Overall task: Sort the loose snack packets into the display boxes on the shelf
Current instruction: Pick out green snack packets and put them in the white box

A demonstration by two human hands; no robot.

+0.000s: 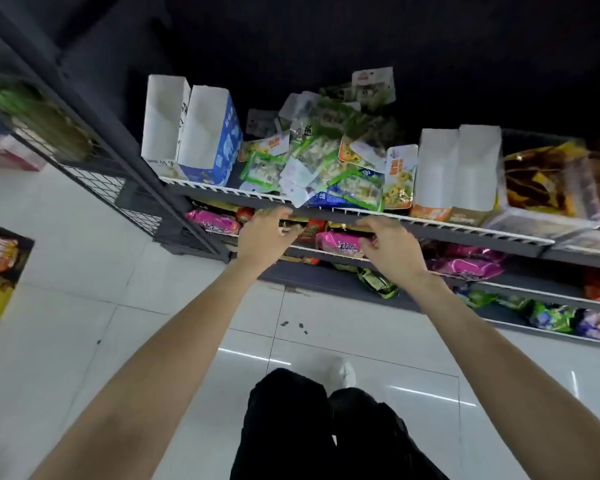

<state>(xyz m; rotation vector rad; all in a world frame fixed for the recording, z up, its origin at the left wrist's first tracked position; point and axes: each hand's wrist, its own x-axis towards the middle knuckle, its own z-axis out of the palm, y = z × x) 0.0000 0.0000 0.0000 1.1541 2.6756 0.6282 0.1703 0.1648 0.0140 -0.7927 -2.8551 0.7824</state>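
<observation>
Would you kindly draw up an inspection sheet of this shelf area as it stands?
Surface: top wire shelf with a white front rail.
Job's things: loose snack packets heaped mid-shelf, some overhanging the rail; blue display box with a white one behind it on the left, two white display boxes on the right, all looking empty.
Clutter: clear tub of brown-and-yellow packets at far right.
Grippers: left hand and right hand just below the rail, fingers loosely curled, holding nothing.
Cables: nothing seen.
Surroundings: pink bags on lower shelves; carton on the white tiled floor.
</observation>
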